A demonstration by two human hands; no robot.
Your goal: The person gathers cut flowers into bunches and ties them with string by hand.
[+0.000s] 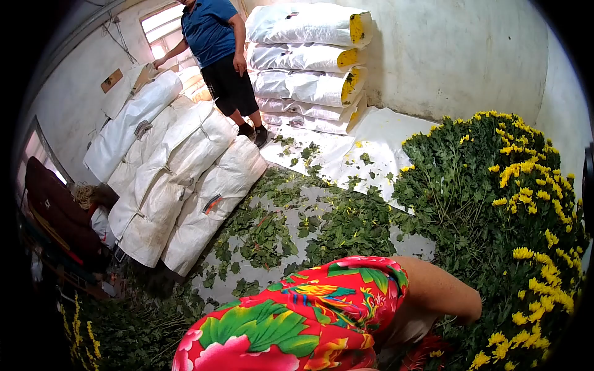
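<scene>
Neither my left hand nor my right hand can be made out. Red floral cloth (297, 315) with green leaves and pink petals fills the bottom middle. A bare bent limb (442, 287) comes out of it toward the right; whose it is, I cannot tell, and its far end is hidden. Close to this limb lies a big heap of yellow chrysanthemums (526, 253), stems and leaves (458, 191) pointing left and blooms to the right. Something red (427, 352) shows below the limb, too unclear to name.
Stripped leaves (346, 226) litter the grey floor and a white sheet (390, 142). White sacks (185, 167) lie piled at left. Behind, flower-filled white sacks (303, 55) are stacked against the wall. Another person in a blue shirt (210, 31) stands between them, one hand on a sack.
</scene>
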